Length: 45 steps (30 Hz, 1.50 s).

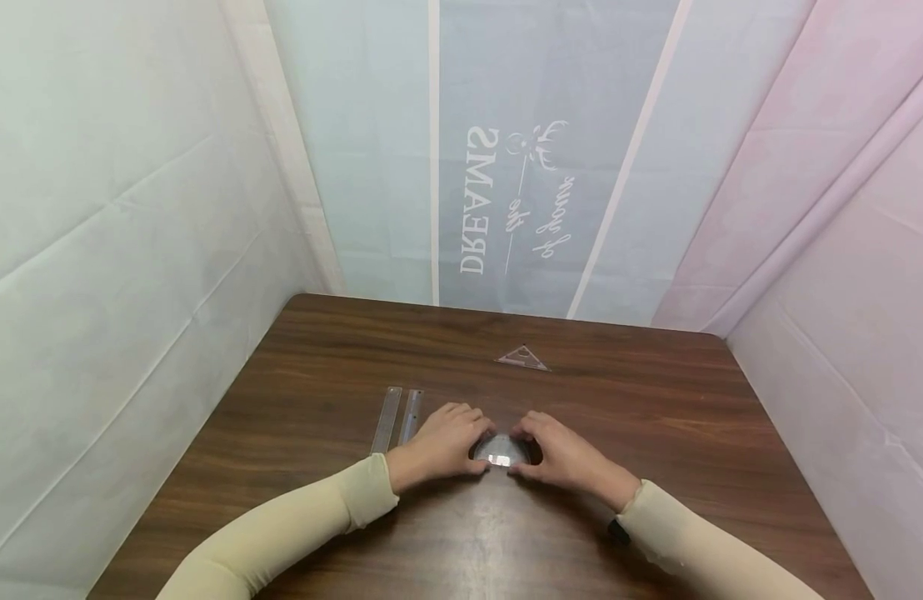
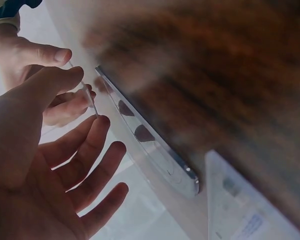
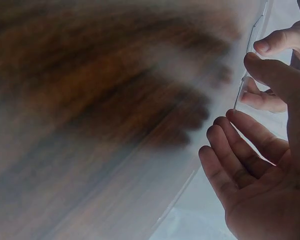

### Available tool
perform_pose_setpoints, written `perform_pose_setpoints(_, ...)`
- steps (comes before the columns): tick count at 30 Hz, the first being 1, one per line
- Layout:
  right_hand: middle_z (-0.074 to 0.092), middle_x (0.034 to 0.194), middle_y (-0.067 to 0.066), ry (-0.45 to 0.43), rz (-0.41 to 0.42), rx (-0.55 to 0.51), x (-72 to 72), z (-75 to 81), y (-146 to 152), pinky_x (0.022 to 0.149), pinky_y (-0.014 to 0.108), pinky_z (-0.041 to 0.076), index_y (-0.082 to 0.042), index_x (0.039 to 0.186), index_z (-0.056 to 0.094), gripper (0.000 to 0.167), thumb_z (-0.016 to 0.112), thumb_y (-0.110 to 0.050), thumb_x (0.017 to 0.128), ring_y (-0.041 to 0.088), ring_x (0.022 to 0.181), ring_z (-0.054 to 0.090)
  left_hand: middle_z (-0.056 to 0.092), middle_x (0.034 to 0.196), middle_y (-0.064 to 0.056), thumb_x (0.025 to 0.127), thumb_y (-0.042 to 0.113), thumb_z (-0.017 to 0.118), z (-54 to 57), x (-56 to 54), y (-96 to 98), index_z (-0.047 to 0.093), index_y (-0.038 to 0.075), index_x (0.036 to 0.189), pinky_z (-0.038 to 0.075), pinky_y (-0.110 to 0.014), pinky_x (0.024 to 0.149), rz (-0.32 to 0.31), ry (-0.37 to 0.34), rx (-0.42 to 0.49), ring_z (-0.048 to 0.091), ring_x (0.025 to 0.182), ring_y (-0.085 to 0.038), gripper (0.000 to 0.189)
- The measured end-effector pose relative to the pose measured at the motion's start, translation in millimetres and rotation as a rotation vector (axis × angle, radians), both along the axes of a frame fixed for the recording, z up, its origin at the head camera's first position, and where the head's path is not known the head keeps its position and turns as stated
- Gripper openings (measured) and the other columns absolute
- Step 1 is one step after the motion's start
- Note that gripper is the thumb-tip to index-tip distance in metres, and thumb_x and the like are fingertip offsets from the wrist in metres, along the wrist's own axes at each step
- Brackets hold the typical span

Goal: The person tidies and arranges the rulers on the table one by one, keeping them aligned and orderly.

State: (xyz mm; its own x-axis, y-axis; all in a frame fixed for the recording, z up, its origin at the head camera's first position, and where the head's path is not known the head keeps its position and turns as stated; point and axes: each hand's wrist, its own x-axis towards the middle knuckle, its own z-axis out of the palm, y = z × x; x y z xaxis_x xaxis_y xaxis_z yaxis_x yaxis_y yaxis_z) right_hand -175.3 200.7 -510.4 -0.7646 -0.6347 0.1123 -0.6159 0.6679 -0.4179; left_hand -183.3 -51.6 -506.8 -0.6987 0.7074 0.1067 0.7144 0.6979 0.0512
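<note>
A small clear half-round protractor (image 1: 501, 450) is held between both hands low over the table in the head view. My left hand (image 1: 448, 440) pinches its left end with thumb and forefinger, and my right hand (image 1: 562, 452) grips its right end likewise. From the left wrist, the protractor (image 2: 91, 102) appears edge-on as a thin clear line, the left hand's other fingers spread away from it. The right wrist view also shows its thin edge (image 3: 239, 92) between the right thumb and forefinger. Whether the protractor touches the table I cannot tell.
Two clear rulers, a wider one (image 1: 386, 419) and a narrower one (image 1: 411, 415), lie side by side left of the left hand. Beyond the hands lies a clear triangular set square (image 1: 525, 357). All are on a dark wooden table (image 1: 341, 342) with cloth hangings around it.
</note>
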Motion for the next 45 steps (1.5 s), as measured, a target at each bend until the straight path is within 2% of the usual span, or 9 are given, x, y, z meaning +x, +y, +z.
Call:
perform_pose_setpoints(6,0.064,0.110,-0.005,-0.028,-0.005,0.030,1.6,-0.7,-1.1,0.088,0.035,0.057,-0.013,0.120,0.072,0.042,0.091,-0.036,0.089,0.010,0.100,0.060,0.072,0.116,0.007,0.090,0.054,0.082,-0.1,1.7,0.2,0.073,0.022,0.128,0.051,-0.038,0.107,-0.006,-0.009,-0.019,0.066,0.116,-0.016,0.050)
perform_pose_setpoints(11,0.062,0.110,-0.004,-0.010,0.009,0.047,2.6,-1.2,-1.8,0.084,0.033,0.055,-0.012,0.118,0.073,0.042,0.092,-0.035,0.088,0.011,0.097,0.058,0.071,0.115,0.007,0.090,0.053,0.083,0.2,3.6,-0.1,0.073,0.022,0.127,0.052,-0.037,0.103,-0.013,-0.014,-0.024,0.067,0.114,-0.016,0.049)
perform_pose_setpoints(20,0.062,0.110,-0.004,0.026,0.000,0.077,5.2,-0.3,-3.3,0.084,0.034,0.056,-0.013,0.117,0.074,0.043,0.092,-0.037,0.088,0.013,0.099,0.059,0.072,0.119,0.004,0.089,0.051,0.085,2.0,5.0,0.2,0.073,0.021,0.128,0.055,-0.038,0.099,-0.011,-0.008,-0.026,0.068,0.115,-0.017,0.050)
perform_pose_setpoints(30,0.060,0.110,-0.005,0.009,-0.013,0.096,9.2,-0.2,-4.0,0.079,0.031,0.053,-0.013,0.120,0.074,0.044,0.091,-0.039,0.089,0.009,0.093,0.053,0.071,0.112,0.007,0.086,0.052,0.087,2.1,4.7,0.4,0.074,0.022,0.122,0.056,-0.035,0.091,-0.025,0.014,-0.029,0.067,0.105,-0.014,0.048)
perform_pose_setpoints(45,0.060,0.110,-0.003,0.037,-0.001,0.090,10.7,0.7,-4.8,0.080,0.033,0.054,-0.011,0.119,0.075,0.044,0.091,-0.038,0.089,0.010,0.094,0.053,0.071,0.116,0.006,0.088,0.053,0.085,2.5,4.9,0.3,0.074,0.022,0.124,0.056,-0.037,0.096,-0.021,-0.009,-0.043,0.067,0.109,-0.015,0.048)
